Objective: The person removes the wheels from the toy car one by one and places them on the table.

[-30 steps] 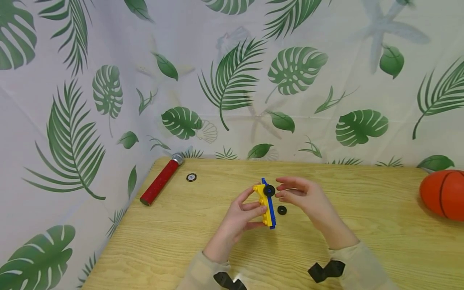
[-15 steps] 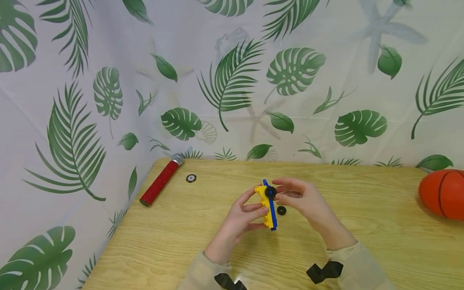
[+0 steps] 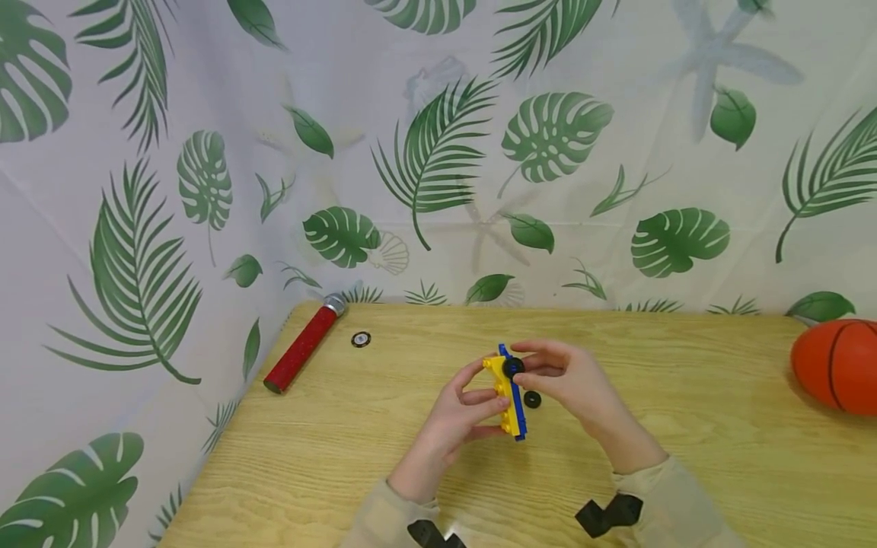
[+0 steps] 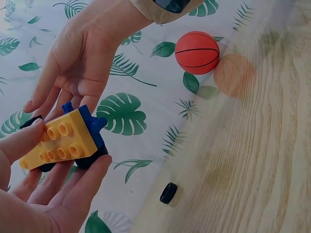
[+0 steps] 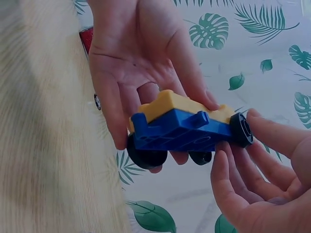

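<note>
A toy car with a studded yellow brick top, a blue chassis and black wheels is held in the air over the table. My left hand (image 3: 455,417) grips the toy car (image 5: 170,124) along its yellow side, thumb on one side and fingers on the other. At one end of the car, my right hand (image 3: 582,384) pinches a black wheel (image 5: 241,130) between thumb and fingers. A bare blue axle stub (image 5: 198,119) juts from the chassis on the same side. On the table below lies a loose black wheel (image 4: 168,193).
Toward the back left of the wooden table (image 3: 329,472) are a red microphone (image 3: 304,346) and a small round black-and-white disc (image 3: 361,339). An orange basketball (image 3: 839,367) sits at the right edge. Behind hangs a leaf-print cloth (image 3: 438,152).
My right hand has moved left to the car, and its fingers, earlier apart from the wheel, now pinch it. The left hand keeps its grip, with the car slightly lower in view.
</note>
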Demonstrator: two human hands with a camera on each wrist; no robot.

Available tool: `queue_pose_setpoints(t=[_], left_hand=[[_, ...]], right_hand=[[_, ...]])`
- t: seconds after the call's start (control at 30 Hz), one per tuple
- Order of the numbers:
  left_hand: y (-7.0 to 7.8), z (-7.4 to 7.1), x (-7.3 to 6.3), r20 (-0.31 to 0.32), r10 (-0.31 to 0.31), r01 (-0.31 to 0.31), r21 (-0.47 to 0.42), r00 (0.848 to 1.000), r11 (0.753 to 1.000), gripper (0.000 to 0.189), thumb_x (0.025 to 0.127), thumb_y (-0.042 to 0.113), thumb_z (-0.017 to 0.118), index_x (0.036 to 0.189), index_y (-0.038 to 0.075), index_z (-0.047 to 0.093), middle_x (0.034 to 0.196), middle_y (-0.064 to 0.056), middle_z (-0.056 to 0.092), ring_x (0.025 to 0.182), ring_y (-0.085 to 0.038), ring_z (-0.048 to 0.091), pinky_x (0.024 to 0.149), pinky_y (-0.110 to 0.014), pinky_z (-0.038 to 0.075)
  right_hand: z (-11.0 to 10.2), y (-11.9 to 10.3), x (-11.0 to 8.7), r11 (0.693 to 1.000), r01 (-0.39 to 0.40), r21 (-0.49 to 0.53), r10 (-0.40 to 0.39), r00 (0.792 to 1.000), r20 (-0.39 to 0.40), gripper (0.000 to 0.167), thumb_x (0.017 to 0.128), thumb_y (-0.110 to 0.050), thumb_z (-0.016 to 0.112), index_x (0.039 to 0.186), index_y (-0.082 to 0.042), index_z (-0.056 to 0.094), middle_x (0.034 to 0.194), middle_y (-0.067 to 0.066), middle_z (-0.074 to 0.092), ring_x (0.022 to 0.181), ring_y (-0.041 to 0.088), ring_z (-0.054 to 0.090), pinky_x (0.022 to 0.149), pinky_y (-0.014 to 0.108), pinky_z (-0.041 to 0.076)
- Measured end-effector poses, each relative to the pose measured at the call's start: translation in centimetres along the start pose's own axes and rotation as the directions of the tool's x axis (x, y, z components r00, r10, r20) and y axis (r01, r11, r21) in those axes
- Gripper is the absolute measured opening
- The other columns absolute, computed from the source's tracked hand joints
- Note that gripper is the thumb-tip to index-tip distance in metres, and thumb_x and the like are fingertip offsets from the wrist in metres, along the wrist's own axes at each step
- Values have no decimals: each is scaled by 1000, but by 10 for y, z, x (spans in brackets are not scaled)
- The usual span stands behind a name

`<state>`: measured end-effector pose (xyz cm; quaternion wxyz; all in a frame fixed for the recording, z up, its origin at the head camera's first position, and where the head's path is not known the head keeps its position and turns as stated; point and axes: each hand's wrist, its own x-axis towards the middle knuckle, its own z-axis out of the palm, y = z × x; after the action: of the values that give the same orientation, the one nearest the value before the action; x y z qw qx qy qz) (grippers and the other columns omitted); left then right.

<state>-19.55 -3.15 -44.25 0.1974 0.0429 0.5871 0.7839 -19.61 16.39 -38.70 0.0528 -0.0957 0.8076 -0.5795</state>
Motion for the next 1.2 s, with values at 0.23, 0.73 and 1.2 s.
queue_pose_setpoints(t=[0.23,0.73,1.2], left_hand=[[0,2,0,12,4,-4,-17,1000,1000,66,91,5,70,149,20,43,100,-7,71,88,-18,70,82,-48,60],[-1,2,2,29,0,0,-3,1000,1000,66,91,4,70,148,23,42,104,-5,69,87,-17,69,77,-40,62],[-5,2,2,30,22,-21,-28,999,999,56,95,9,65,145,24,46,120,-13,69,97,-21,69,76,-41,61]], right_hand=[[3,2,2,999,-8,-43,6,999,-37,44,91,-16,73,132,-5,61,113,15,68,100,22,66,89,31,57],[3,2,2,998,5,-66,-7,999,-32,41,92,-13,71,131,-5,62,118,16,67,101,23,65,90,33,57],[4,4,2,997,-18,-80,17,1000,-12,38,94,-10,67,131,-5,63,128,17,65,112,30,65,97,43,55]])
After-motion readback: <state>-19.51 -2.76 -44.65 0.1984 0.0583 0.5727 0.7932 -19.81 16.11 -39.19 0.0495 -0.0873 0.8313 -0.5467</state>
